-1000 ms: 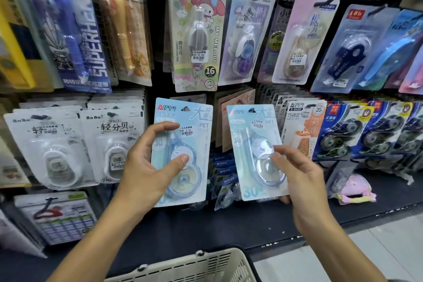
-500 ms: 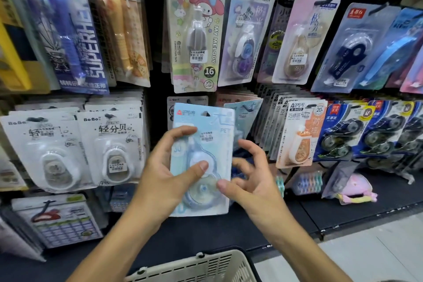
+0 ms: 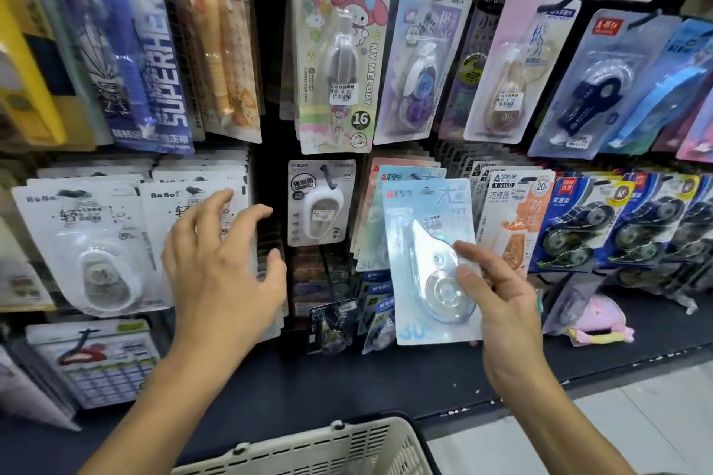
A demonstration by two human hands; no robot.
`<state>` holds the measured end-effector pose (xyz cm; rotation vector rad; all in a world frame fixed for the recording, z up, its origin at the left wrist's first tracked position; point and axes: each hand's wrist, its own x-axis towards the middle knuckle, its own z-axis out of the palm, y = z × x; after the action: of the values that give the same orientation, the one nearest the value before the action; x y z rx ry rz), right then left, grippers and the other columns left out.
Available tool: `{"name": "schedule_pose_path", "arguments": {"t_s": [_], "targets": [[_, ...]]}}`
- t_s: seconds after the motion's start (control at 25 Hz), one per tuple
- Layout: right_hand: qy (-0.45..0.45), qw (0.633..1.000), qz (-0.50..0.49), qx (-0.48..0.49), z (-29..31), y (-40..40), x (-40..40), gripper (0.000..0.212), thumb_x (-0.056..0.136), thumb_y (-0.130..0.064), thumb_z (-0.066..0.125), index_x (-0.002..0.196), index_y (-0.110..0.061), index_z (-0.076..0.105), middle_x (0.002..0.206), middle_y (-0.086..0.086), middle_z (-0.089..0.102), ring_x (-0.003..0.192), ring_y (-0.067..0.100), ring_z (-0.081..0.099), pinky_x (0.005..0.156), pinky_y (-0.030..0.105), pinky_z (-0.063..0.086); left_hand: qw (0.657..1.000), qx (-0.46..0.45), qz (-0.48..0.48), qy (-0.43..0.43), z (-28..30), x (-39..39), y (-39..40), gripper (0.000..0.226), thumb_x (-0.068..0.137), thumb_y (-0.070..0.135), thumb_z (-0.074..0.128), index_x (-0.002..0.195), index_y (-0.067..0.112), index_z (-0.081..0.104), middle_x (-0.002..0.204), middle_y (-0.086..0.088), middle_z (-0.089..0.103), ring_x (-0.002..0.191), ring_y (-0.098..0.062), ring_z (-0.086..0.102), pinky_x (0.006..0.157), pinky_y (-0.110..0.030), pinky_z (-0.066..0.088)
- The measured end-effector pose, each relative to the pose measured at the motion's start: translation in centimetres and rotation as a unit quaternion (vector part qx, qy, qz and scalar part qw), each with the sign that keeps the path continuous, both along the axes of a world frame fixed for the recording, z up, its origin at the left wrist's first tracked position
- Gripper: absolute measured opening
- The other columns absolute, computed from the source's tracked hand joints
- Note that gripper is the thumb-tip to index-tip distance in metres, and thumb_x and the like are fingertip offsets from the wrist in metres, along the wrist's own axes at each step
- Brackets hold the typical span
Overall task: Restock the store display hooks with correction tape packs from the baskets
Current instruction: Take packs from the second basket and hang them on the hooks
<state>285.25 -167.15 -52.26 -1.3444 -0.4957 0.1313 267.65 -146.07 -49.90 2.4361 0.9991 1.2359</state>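
Note:
My right hand (image 3: 497,305) pinches a light blue correction tape pack (image 3: 428,243) by its clear blister, holding it upright in front of the display. Right behind it, a matching light blue pack (image 3: 401,175) hangs on a hook in the lower row. My left hand (image 3: 220,262) hovers with spread, relaxed fingers and holds nothing, in front of the white BoBo packs (image 3: 88,239) at the left. The rim of a cream plastic basket (image 3: 308,447) shows at the bottom edge.
Hooks above carry a My Melody pack (image 3: 343,50) and other tape packs. A single white pack (image 3: 322,204) hangs centre, orange (image 3: 513,216) and dark blue packs (image 3: 578,220) to the right. A dark shelf (image 3: 386,378) runs below, with a pink item (image 3: 594,320) on it.
The pack passed from my left hand to my right hand. My left hand let go and moved left; my right hand carried the pack rightwards toward the hanging blue packs.

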Motion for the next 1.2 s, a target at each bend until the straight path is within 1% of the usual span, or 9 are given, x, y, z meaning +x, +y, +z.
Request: {"name": "schedule_pose_path", "arguments": {"t_s": [0.2, 0.4, 0.56, 0.68, 0.8, 0.88, 0.96, 1.12, 1.2], "targets": [[-0.008, 1.0, 0.01, -0.018, 0.2, 0.1, 0.3, 0.028, 0.091, -0.007, 0.068, 0.1, -0.032, 0.079, 0.103, -0.022, 0.075, 0.097, -0.008, 0.066, 0.076, 0.006, 0.049, 0.996, -0.035, 0.003, 0.086, -1.3, -0.4, 0.1, 0.06, 0.084, 0.021, 0.075, 0.141, 0.018, 0.057, 0.163, -0.015, 0.029, 0.151, -0.036, 0.017, 0.123, -0.059, 0.017], [0.096, 0.993, 0.04, 0.06, 0.4, 0.1, 1.0, 0.022, 0.08, -0.015, 0.071, 0.099, -0.022, 0.079, 0.11, -0.004, 0.077, 0.104, 0.012, 0.068, 0.094, 0.032, 0.052, 0.995, -0.027, -0.008, 0.1, -1.4, -0.8, 0.4, 0.06, 0.086, 0.022, 0.072, 0.143, 0.019, 0.055, 0.166, -0.012, 0.026, 0.153, -0.032, 0.013, 0.123, -0.056, 0.017], [0.083, 0.996, 0.009, 0.039, 0.1, 1.1, 1.1, 0.022, 0.092, -0.002, 0.064, 0.104, -0.018, 0.074, 0.102, -0.008, 0.076, 0.097, 0.005, 0.068, 0.087, 0.02, 0.052, 0.993, -0.025, -0.007, 0.113, -1.7, -0.8, 0.4, 0.062, 0.086, 0.023, 0.072, 0.144, 0.019, 0.054, 0.167, -0.012, 0.023, 0.155, -0.032, 0.012, 0.124, -0.054, 0.016], [0.018, 0.999, 0.008, -0.036, -0.1, 1.6, 1.4, 0.027, 0.094, -0.005, 0.066, 0.111, -0.025, 0.072, 0.099, -0.022, 0.075, 0.09, -0.009, 0.066, 0.076, 0.008, 0.05, 0.993, -0.024, -0.012, 0.113, -1.7, -0.6, 0.5, 0.062, 0.087, 0.025, 0.071, 0.146, 0.021, 0.052, 0.168, -0.011, 0.021, 0.155, -0.03, 0.01, 0.125, -0.053, 0.015], [-0.105, 0.969, 0.036, -0.219, -0.3, 3.0, 2.6, 0.051, 0.095, -0.012, 0.068, 0.139, -0.034, 0.056, 0.129, -0.015, 0.057, 0.114, 0.002, 0.055, 0.097, 0.019, 0.043, 0.993, -0.022, -0.022, 0.115, -2.0, -0.4, 0.1, 0.062, 0.089, 0.027, 0.068, 0.148, 0.022, 0.049, 0.17, -0.009, 0.016, 0.156, -0.027, 0.005, 0.126, -0.05, 0.01], [-0.16, 0.943, 0.035, -0.29, 0.1, 5.0, 3.7, 0.059, 0.097, -0.015, 0.063, 0.148, -0.039, 0.044, 0.129, -0.007, 0.044, 0.114, 0.007, 0.046, 0.095, 0.016, 0.035, 0.992, -0.021, -0.023, 0.122, -2.3, -0.4, -0.1, 0.061, 0.09, 0.029, 0.066, 0.149, 0.024, 0.048, 0.171, -0.008, 0.013, 0.157, -0.025, 0.001, 0.127, -0.048, 0.008], [-0.191, 0.928, 0.029, -0.319, 0.7, 7.2, 5.1, 0.063, 0.099, -0.012, 0.06, 0.152, -0.038, 0.038, 0.131, 0.002, 0.042, 0.114, 0.013, 0.043, 0.098, 0.019, 0.029, 0.991, -0.016, -0.036, 0.13, -2.3, -0.7, 0.0, 0.061, 0.09, 0.03, 0.067, 0.148, 0.023, 0.049, 0.171, -0.008, 0.013, 0.158, -0.025, 0.0, 0.127, -0.049, 0.008], [-0.176, 0.913, -0.001, -0.367, 1.2, 9.5, 7.8, 0.068, 0.097, -0.006, 0.06, 0.155, -0.031, 0.034, 0.161, 0.007, 0.027, 0.143, 0.026, 0.035, 0.101, 0.023, 0.032, 0.985, 0.032, -0.053, 0.163, -2.0, -0.1, 0.2, 0.063, 0.087, 0.029, 0.068, 0.147, 0.02, 0.05, 0.171, -0.011, 0.014, 0.159, -0.03, 0.0, 0.126, -0.053, 0.003], [-0.208, 0.92, -0.079, -0.323, 0.8, 9.7, 7.1, 0.058, 0.097, -0.006, 0.057, 0.15, -0.026, 0.043, 0.158, 0.003, 0.033, 0.134, 0.022, 0.045, 0.096, 0.024, 0.038, 0.984, 0.08, -0.056, 0.15, -1.1, 0.9, 0.6, 0.062, 0.087, 0.025, 0.068, 0.145, 0.018, 0.052, 0.169, -0.015, 0.019, 0.158, -0.035, 0.006, 0.125, -0.055, 0.002]]}}
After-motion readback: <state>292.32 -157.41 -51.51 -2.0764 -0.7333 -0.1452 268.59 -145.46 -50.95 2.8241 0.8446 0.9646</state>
